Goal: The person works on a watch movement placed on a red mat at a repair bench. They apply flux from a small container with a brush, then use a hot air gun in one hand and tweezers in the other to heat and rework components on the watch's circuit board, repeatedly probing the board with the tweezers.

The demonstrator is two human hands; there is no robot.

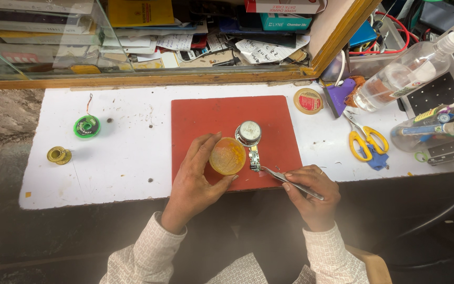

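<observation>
- Your left hand [198,176] has its fingers clamped round the tub [227,156] on the red mat [206,113]; loosen them and it could tip onto the board [255,158].
- Your right hand [313,194] pinches the tweezers [290,180], tips at the board; a hard push might slide it into the round speaker [248,132].

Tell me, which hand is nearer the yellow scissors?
Right. The right hand lies left of and below the scissors; the left hand is farther left, holding a tin.

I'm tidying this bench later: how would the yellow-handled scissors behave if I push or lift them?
The yellow-handled scissors lie flat on the white worktop, so they would probably slide, not roll. The metal blades look stiff and likely feel heavier than the plastic loops. One loop rests on a blue scrap, which might drag along.
</observation>
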